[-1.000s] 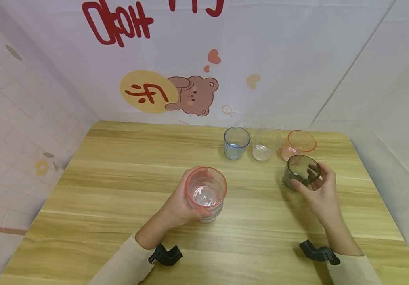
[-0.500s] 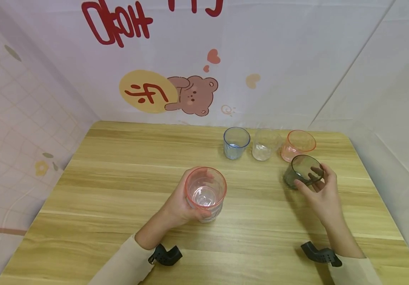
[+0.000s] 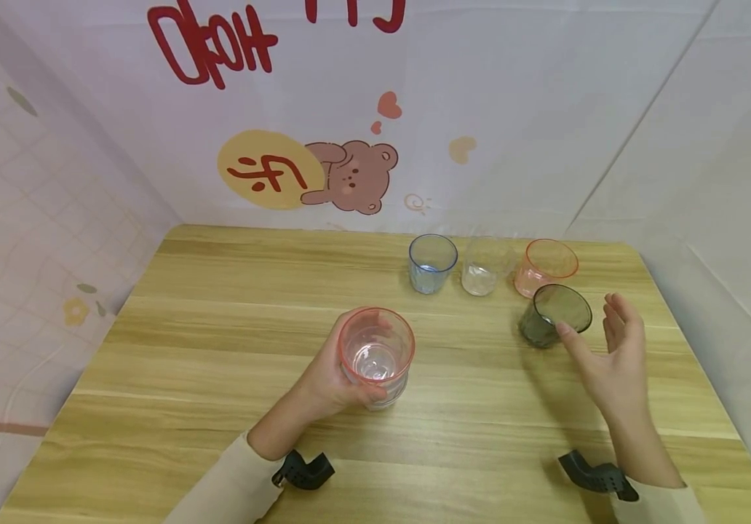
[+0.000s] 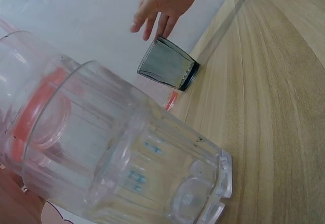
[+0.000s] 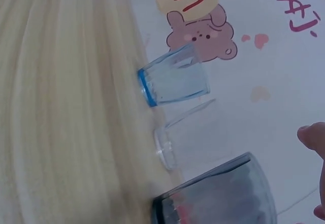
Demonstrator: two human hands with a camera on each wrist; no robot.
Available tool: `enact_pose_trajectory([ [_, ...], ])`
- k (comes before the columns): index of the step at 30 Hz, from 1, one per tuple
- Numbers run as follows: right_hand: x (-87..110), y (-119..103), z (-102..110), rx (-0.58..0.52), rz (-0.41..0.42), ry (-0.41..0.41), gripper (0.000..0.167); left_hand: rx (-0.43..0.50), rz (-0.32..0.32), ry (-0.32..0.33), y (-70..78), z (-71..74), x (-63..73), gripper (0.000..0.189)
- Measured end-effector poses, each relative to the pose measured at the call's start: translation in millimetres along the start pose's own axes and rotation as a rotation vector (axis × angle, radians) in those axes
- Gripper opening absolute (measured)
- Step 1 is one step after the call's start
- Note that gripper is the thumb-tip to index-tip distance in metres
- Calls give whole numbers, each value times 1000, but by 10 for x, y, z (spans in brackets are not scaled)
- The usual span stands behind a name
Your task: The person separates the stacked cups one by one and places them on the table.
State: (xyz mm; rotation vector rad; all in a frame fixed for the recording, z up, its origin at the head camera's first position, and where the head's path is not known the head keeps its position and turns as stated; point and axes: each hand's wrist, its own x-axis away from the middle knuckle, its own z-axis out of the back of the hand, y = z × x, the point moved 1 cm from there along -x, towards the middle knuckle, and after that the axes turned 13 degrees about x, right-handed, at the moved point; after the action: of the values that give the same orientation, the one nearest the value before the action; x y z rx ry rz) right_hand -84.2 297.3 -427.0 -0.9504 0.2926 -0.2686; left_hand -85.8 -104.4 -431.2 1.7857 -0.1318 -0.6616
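Near the middle of the table in the head view, my left hand (image 3: 326, 375) curls round a pink-rimmed clear cup (image 3: 375, 338). That cup sits in the mouth of a colourless cup (image 4: 132, 158), which stands on the wood in the left wrist view. On the right, a dark grey-green cup (image 3: 541, 327) stands upright on the table. My right hand (image 3: 618, 367) is beside it, fingers spread apart from its wall and thumb near the rim. Whether the thumb touches is unclear in the head view; the right wrist view shows it apart from the cup.
Behind the dark cup, a blue cup (image 3: 429, 276), another colourless cup (image 3: 479, 279) and an orange-red cup (image 3: 534, 279) stand in a row near the back edge. A printed cloth wall (image 3: 513, 94) rises behind the wooden table (image 3: 218, 327).
My right hand has let go of the dark cup and drawn back to the right, its fingers opening. The left hand and its stacked cups have stayed in place.
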Motion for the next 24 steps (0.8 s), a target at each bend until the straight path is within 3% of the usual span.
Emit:
enact_pose_trajectory([
  [6,84,-172,15,-21,88,45,87,-2,11,-3,-5,13,14,114],
  [14,178,-391,-36,-69,292,99,80,-5,18,-6,-2,19,12,113],
  [19,214,-511,-97,-115,463,80,81,-8,29,-3,0,27,15,113],
  [24,247,-608,-149,-165,549,32,83,-13,39,-6,0,37,19,113],
])
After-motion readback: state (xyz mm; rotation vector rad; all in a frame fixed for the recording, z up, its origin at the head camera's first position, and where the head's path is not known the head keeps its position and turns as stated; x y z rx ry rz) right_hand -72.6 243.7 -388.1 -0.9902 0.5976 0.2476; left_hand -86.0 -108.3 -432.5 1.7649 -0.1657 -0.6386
